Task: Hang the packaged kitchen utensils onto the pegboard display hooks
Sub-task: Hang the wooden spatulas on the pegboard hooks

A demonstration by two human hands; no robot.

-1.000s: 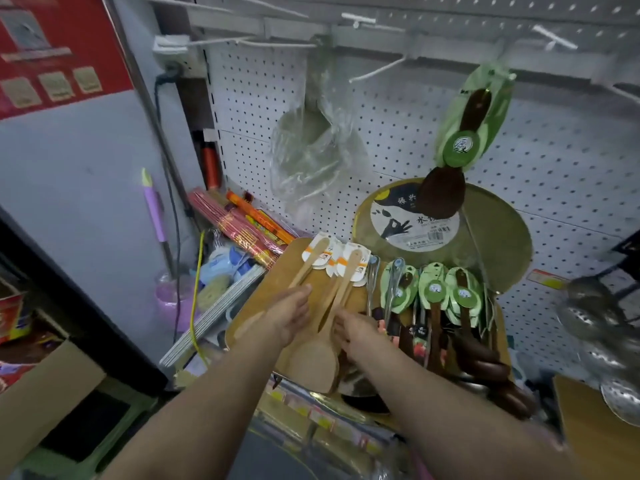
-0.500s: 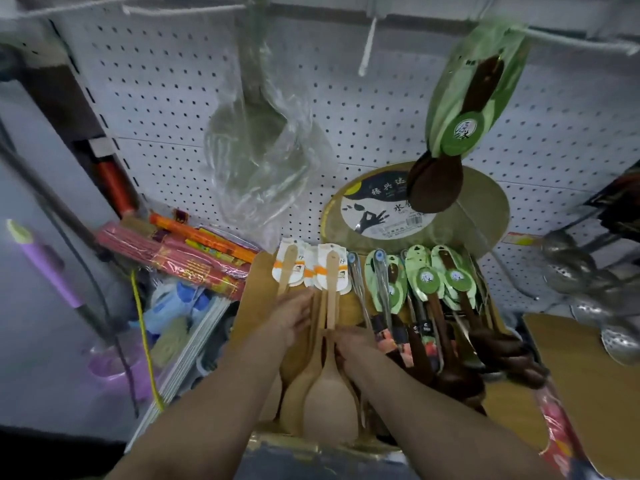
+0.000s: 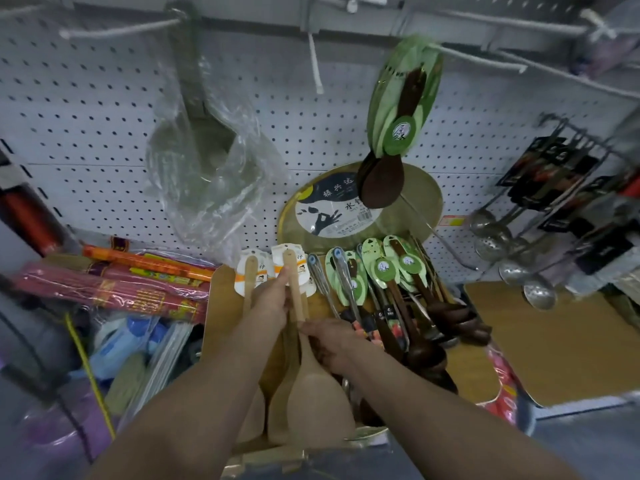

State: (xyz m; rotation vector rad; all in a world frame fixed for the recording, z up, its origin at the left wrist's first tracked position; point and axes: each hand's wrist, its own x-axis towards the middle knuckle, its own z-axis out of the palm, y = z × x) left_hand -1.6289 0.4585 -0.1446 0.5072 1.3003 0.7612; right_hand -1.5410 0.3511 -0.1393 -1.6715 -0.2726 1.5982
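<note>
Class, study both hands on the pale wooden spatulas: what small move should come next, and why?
Probably lift the wooden spatula clear of the pile. The left hand pinches its handle near the white card, the right hand grips lower down, and a bare hook waits on the pegboard above.

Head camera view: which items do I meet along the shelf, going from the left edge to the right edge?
Red incense packs → pale wooden spatulas, gripped by the left hand and the right hand → green-carded dark spoons → steel ladles.
</note>
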